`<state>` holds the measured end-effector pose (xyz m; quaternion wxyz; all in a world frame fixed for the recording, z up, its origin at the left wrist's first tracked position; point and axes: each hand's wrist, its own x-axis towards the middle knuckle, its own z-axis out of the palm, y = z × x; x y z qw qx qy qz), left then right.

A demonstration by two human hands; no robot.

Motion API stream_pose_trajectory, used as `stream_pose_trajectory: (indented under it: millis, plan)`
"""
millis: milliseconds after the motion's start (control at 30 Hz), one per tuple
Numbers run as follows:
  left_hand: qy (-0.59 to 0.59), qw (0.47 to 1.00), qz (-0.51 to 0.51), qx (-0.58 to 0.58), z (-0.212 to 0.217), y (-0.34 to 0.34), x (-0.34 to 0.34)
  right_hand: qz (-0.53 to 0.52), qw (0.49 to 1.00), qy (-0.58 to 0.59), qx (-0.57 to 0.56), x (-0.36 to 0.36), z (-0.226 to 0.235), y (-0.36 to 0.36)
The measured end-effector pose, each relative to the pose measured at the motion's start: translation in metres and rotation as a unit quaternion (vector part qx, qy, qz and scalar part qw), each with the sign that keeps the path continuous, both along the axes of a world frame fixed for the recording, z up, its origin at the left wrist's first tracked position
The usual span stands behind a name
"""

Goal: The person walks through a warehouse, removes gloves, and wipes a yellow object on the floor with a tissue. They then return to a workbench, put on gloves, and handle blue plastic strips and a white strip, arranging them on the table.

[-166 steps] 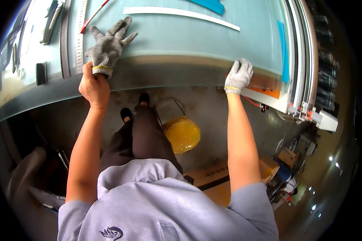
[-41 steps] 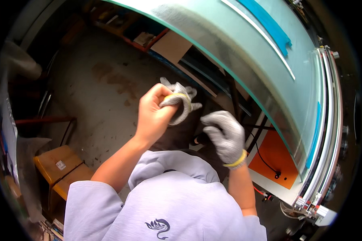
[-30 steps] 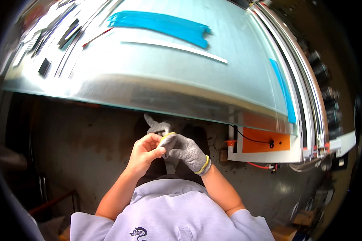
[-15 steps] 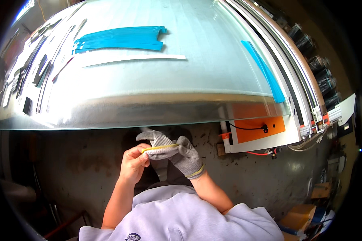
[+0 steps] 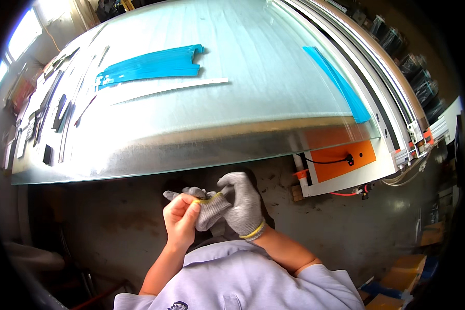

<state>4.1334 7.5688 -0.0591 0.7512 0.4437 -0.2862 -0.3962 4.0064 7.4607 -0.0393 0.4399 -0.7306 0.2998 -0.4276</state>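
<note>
Head view, looking down: a bare left hand (image 5: pixel 180 222) pinches the yellow-edged cuff of a loose grey knit glove (image 5: pixel 205 209), held between both hands in front of the chest. The right hand (image 5: pixel 243 204), already wearing a matching knit glove with a yellow cuff, grips the loose glove's other side. Just beyond the hands runs the edge of a large glass sheet (image 5: pixel 232 119), smooth and shiny, carrying flat blue strips (image 5: pixel 150 66) and a thin white strip (image 5: pixel 165 89).

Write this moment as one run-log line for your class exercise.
left hand: bare, gripping loose grey glove | right hand: gloved, pinching same glove | glass sheet: on table ahead, untouched
</note>
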Motion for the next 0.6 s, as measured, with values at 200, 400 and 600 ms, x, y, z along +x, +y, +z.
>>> stream_pose_trajectory:
  millis: [200, 400, 600]
  plan:
    - [-0.423, 0.857, 0.287, -0.056, 0.046, -0.028, -0.001, -0.007, 0.971, 0.085, -0.223, 0.009, 0.024, -0.027]
    - [-0.652, 0.709, 0.265, -0.032, 0.042, -0.004, -0.001, -0.048, 0.968, 0.054, -0.242, 0.049, 0.045, -0.016]
    - [-0.526, 0.826, 0.200, 0.034, 0.057, -0.008, 0.009, -0.038, 0.937, 0.106, -0.332, 0.053, 0.044, -0.015]
